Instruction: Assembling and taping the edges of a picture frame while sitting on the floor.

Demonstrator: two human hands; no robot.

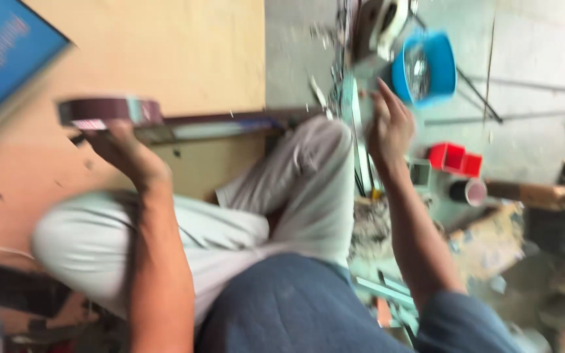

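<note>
The view is tilted and blurred. My left hand (124, 149) is raised at the left and grips a flat dark maroon roll of tape (109, 111) from below, in front of a pale plywood board (178, 52). My right hand (390, 125) is lifted at centre right with its fingers stretched out. It lies against a pale thin strip (354, 121), just below a blue plastic tub (429, 68). Blur hides whether it grips the strip. My bent knees in light trousers (295, 189) lie between the two arms.
A blue box (1, 55) fills the top left corner. A red open box (456, 159) and a dark tube with a pale end (469, 191) sit right of my right wrist. Thin metal rods (524, 84) cross the grey floor, and scraps and clutter lie at the lower right.
</note>
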